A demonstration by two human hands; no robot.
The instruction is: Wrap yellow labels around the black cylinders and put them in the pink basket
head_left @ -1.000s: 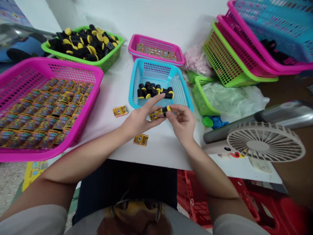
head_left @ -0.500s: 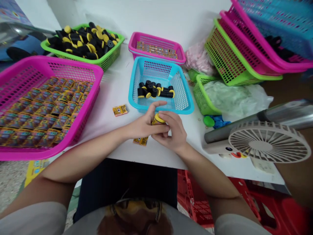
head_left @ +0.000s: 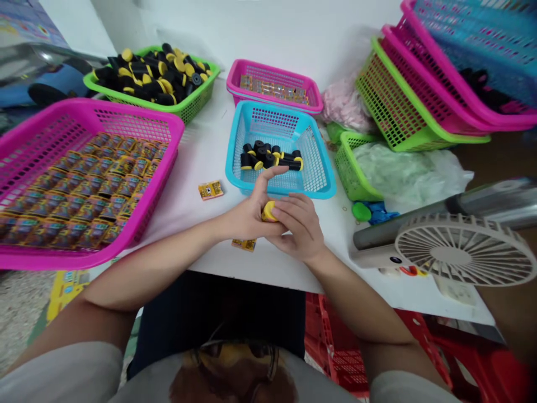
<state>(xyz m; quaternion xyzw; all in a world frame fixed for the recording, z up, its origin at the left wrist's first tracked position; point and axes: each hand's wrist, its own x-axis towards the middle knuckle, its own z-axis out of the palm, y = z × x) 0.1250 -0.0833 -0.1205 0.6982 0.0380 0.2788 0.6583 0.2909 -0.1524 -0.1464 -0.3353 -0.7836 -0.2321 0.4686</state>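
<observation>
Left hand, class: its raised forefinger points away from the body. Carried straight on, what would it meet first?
Probably the near rim of the blue basket, just beyond the left hand; depth is unclear, so it might pass over onto the black-and-yellow rollers inside.

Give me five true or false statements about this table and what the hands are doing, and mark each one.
1. The left hand and the right hand hold one yellow-capped piece between them. True.
2. The blue basket has nothing in it. False: it holds a small cluster of black and yellow pieces.
3. A white fan lies at the right side of the table. True.
4. The big pink basket at the left is filled with black rollers. False: it holds rows of colourful packets.
5. A small yellow label lies loose between the big pink basket and the blue basket. True.
</observation>
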